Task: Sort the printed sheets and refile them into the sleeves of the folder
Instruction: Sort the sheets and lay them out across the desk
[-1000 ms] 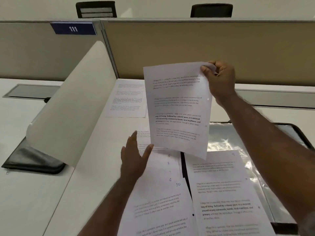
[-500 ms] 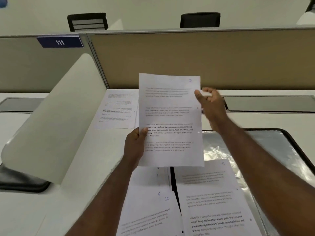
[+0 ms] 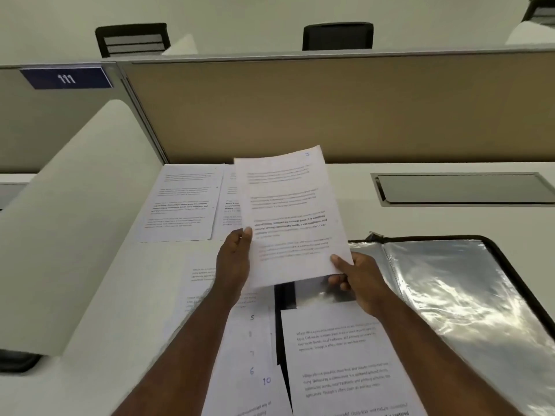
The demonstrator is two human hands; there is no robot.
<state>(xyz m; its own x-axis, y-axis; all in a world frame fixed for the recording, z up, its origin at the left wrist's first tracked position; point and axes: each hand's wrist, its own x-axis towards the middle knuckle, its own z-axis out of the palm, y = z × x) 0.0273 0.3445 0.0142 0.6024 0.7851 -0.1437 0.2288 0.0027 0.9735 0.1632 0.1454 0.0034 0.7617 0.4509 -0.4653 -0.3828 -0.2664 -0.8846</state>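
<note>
Above the desk [image 3: 420,214] I see both forearms reaching forward, holding one sheet [image 3: 289,214] tilted in the air: left hand [image 3: 234,262] pinching its left edge, right hand [image 3: 357,280] pinching its lower right corner, over the open folder [image 3: 468,283].

Two bare forearms come in from the bottom edge of the frame, one lower centre-left, one lower right. No sleeves show on either arm up to the frame edge. Left hand [image 3: 234,259] bare: no ring, watch or band in view. Right hand [image 3: 359,279] bare too, wrist uncovered. Nails short where visible on the thumbs. Fingers partly hidden behind paper. Rest of the body out of frame.
</note>
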